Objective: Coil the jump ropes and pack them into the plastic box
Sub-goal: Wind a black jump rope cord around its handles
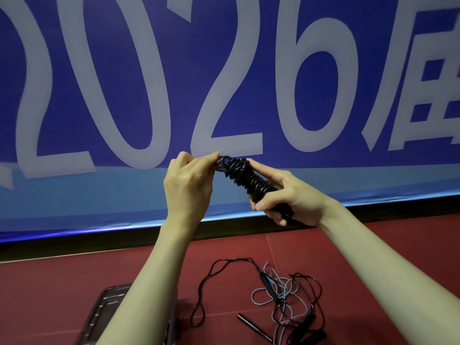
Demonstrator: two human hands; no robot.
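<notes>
Head view: a coiled black jump rope [245, 179] is gripped at its handles by the right hand [286, 197] while the left hand [189, 180] pinches the last loop, apparently to secure it.

Both hands are raised before a blue banner [124, 70]. The right hand [286, 195] grips a black rope bundle [245, 176] wound tight; the left hand [186, 183] pinches its top loop. Below, on the red floor [49, 282], loose ropes [281, 295] lie tangled beside a plastic box [104, 310].
</notes>
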